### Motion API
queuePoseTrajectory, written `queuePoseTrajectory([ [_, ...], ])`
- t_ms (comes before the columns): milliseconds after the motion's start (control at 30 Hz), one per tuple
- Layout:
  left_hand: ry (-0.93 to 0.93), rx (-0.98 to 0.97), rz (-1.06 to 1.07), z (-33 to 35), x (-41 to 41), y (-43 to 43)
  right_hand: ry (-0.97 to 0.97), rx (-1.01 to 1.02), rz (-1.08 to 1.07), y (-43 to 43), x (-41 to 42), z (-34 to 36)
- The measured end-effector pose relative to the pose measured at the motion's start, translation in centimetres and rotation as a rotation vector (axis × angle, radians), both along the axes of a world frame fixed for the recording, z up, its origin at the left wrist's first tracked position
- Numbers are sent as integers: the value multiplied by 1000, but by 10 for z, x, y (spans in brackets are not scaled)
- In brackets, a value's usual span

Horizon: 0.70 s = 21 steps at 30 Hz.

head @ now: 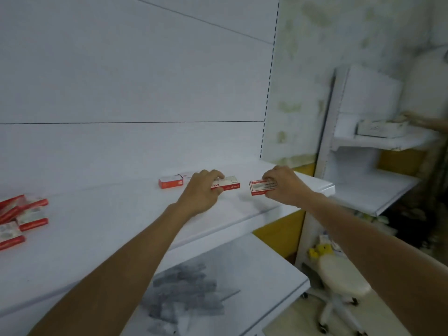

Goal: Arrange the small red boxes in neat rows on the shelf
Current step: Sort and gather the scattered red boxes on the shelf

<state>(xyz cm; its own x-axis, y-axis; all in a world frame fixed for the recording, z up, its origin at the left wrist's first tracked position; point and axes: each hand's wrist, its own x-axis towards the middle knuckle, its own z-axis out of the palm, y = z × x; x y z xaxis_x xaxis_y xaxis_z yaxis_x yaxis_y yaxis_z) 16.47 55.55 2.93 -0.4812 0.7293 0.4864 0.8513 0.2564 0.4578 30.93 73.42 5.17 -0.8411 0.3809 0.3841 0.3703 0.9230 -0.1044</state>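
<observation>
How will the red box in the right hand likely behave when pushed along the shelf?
The red box looks flat and low, so it should slide, not roll or tip. The right hand pinches it at one end, suggesting it is light.

The white shelf (109, 226) looks like smooth, matt painted metal. The small red boxes (169, 184) are printed cardboard with a slight sheen. The wall (303, 81) is blotchy, rough-looking plaster.
</observation>
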Motion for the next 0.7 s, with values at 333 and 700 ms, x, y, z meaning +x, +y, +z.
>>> queuePoseTrajectory([
  [333, 32, -69, -44, -7, -5, 121, 60, -64, -150, 116, 9, -12],
  [700, 108, -98, -12, 12, -76, 204, 147, -155, -81, 207, -90, 6],
])
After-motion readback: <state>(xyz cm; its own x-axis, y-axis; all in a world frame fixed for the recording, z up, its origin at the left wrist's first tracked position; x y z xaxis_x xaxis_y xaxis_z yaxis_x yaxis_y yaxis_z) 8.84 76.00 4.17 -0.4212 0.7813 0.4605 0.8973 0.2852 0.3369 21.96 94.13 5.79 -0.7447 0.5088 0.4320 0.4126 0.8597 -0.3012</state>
